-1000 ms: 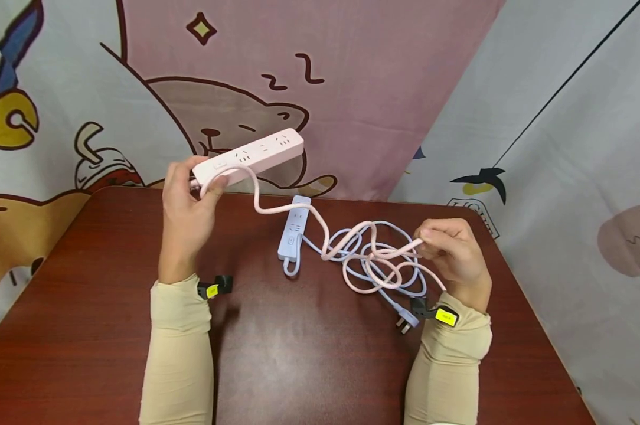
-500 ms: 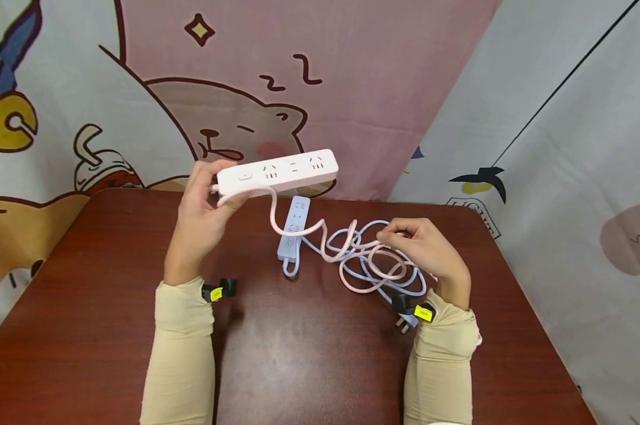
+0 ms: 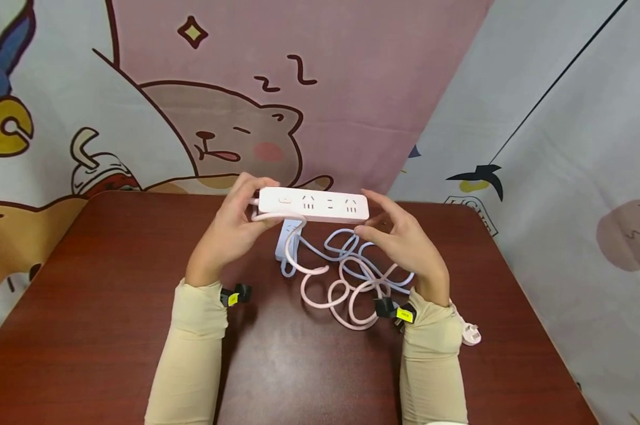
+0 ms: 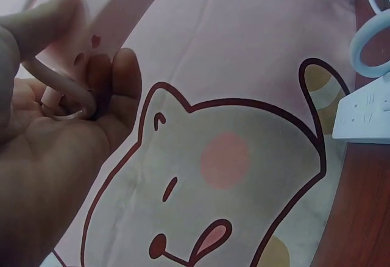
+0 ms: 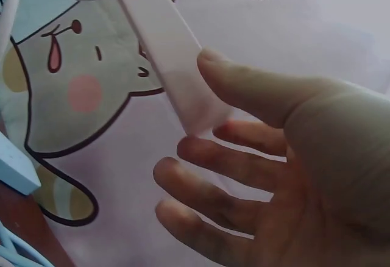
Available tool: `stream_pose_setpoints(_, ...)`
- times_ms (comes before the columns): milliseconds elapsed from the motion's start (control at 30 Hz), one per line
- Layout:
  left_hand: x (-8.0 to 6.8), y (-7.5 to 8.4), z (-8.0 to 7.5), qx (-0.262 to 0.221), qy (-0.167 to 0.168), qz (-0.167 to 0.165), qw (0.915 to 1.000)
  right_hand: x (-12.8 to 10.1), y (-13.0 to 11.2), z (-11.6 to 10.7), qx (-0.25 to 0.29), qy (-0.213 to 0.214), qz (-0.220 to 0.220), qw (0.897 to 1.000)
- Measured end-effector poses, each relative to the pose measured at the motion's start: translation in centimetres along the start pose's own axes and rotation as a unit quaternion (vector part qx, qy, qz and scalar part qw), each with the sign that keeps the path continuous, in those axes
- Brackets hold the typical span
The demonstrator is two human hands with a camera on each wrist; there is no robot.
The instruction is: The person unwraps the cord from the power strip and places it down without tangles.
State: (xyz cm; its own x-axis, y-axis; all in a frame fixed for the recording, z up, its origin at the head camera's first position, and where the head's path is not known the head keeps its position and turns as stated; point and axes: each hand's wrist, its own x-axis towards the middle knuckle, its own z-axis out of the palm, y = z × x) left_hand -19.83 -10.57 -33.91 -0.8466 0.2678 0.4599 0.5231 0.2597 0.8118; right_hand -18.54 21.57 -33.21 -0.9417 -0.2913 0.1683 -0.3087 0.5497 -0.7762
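Note:
A pale pink power strip (image 3: 320,204) is held up level above the table, sockets facing me. My left hand (image 3: 234,219) grips its cord end, thumb below and fingers at the top; in the left wrist view that hand (image 4: 67,90) has the cord's bend between thumb and fingers. My right hand (image 3: 405,236) is at the strip's other end, thumb by the lower corner and index finger at the upper one. In the right wrist view its fingers (image 5: 201,218) are spread and only loosely bent. The pink cord (image 3: 314,305) hangs down and lies in loops on the table.
Behind the pink strip lies a light blue power strip (image 3: 283,245), partly hidden, its blue cord (image 3: 333,257) tangled with the pink loops. A white plug (image 3: 471,334) lies beside my right sleeve. A printed curtain (image 3: 352,118) hangs behind the brown table (image 3: 113,307).
My left hand has brought the pink strip right and lower, turning it level. The right hand has let go of the pink cord and moved left to the strip's end. The cord has dropped.

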Motion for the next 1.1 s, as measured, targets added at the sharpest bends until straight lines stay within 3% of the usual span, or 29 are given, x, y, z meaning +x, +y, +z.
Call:
stream_pose_setpoints(233,-0.2,0.0,-0.1,0.005,-0.022,-0.019,0.9996,0.7,-0.2,1.2,-0.032,0.067,-0.100,0.992)
stream_pose_setpoints(367,-0.3,0.1,-0.2,0.015,-0.036,-0.045,0.9982,0.7,-0.2,1.2,-0.029,0.098,-0.122,0.987)
stream_pose_setpoints(567,-0.5,0.1,-0.4,-0.037,-0.073,-0.077,0.9936,0.5,-0.1,0.9,-0.029,0.103,-0.114,0.988)
stream_pose_setpoints(833,-0.8,-0.3,-1.5,-0.148,-0.065,-0.087,0.9831,0.4,0.5,0.4,-0.015,0.106,-0.101,0.989)
stream_pose_setpoints(967,-0.9,-0.7,-1.8,-0.149,-0.071,-0.094,0.9818,0.2,1.2,-0.1,-0.020,0.104,-0.082,0.991)
stream_pose_setpoints(1100,-1.0,-1.1,-2.1,-0.114,-0.078,-0.112,0.9840,0.1,1.8,-0.4,-0.020,0.093,-0.060,0.994)
